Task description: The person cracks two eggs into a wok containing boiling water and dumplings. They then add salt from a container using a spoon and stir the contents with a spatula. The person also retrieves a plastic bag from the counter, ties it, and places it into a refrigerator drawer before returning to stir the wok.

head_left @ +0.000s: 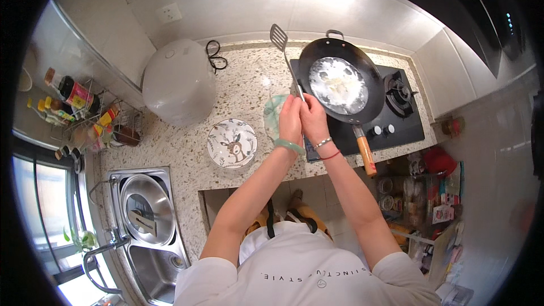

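Note:
My left hand [290, 118] and my right hand [313, 118] are pressed together in front of the cooktop, both closed around the handle of a slotted spatula [280, 38]. Its black slotted head points up and away, left of the wok. The dark wok [372, 82] sits on the left burner, its wooden handle toward me. White, bubbling food [339, 86] with a pale yellowish middle lies in it. Under and beside my left hand is a crumpled green cloth or bag [272, 114]. A plate with a deer picture [232, 144] rests on the counter to the left.
The black gas cooktop [405, 124] has a bare right burner [400, 94]. A large whitish appliance [178, 82] and black-handled scissors [216, 56] stand farther left. A steel sink [153, 272] holds a large lid [148, 209]. Bottles fill a wire rack [127, 119]; an open drawer [416, 198] juts out right.

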Demonstrator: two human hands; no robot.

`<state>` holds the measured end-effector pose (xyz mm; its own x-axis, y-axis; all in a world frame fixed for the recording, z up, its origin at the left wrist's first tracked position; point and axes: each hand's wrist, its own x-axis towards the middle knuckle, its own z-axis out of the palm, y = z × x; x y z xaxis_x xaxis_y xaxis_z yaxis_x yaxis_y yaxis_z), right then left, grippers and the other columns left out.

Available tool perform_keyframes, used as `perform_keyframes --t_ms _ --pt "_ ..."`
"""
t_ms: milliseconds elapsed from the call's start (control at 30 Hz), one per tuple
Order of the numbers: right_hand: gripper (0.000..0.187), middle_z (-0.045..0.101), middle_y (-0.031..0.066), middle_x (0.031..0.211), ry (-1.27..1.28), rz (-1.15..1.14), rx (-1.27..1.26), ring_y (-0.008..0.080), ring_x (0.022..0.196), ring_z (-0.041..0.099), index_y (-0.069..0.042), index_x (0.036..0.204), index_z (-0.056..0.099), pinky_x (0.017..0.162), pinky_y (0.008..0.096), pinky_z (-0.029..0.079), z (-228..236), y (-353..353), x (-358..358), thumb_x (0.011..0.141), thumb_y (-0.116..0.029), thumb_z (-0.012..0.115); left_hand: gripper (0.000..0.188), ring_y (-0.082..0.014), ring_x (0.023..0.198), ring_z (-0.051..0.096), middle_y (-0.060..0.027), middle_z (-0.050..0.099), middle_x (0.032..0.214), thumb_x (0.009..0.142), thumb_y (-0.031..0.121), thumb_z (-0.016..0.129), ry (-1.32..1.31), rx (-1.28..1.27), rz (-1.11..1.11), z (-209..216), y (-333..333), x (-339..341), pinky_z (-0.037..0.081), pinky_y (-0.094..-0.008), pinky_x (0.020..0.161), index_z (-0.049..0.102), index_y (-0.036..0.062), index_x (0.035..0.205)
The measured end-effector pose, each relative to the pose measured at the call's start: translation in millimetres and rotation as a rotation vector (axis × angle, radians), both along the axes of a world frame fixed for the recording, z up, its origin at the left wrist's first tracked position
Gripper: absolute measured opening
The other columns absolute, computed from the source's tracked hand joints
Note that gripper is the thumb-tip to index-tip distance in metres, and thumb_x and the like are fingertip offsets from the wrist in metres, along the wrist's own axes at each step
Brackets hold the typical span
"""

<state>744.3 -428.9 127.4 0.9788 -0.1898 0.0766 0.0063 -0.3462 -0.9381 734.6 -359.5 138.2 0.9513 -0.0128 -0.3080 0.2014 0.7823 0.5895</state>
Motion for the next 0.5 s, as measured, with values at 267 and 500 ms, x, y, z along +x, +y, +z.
perform_keyframes --t_ms 267,500 --pt "0.027 0.049 -0.0035 0.067 0.147 0.043 0.337 0.0007 0.046 0.039 0.001 0.115 0.052 0.038 0.0183 0.03 68 -128 -61 0.089 -0.01 0.053 0.057 -0.0143 0.116 0.044 -0.0088 0.044 0.128 0.092 0.018 0.051 -0.05 -0.005 -0.301 41 -96 -56 0.036 -0.0264 0.096 0.025 -0.0029 0.138" --pt "0.033 0.061 0.0114 0.077 0.021 -0.075 -0.49 0.0173 0.069 0.059 0.0 0.115 0.053 0.065 0.0302 0.047 94 -271 -80 0.085 -0.014 0.054 0.062 -0.0193 0.131 0.031 -0.011 0.032 0.14 0.091 0.02 0.051 -0.066 0.041 -0.309 33 -164 -72 0.025 -0.0312 0.108 0.02 -0.001 0.141"
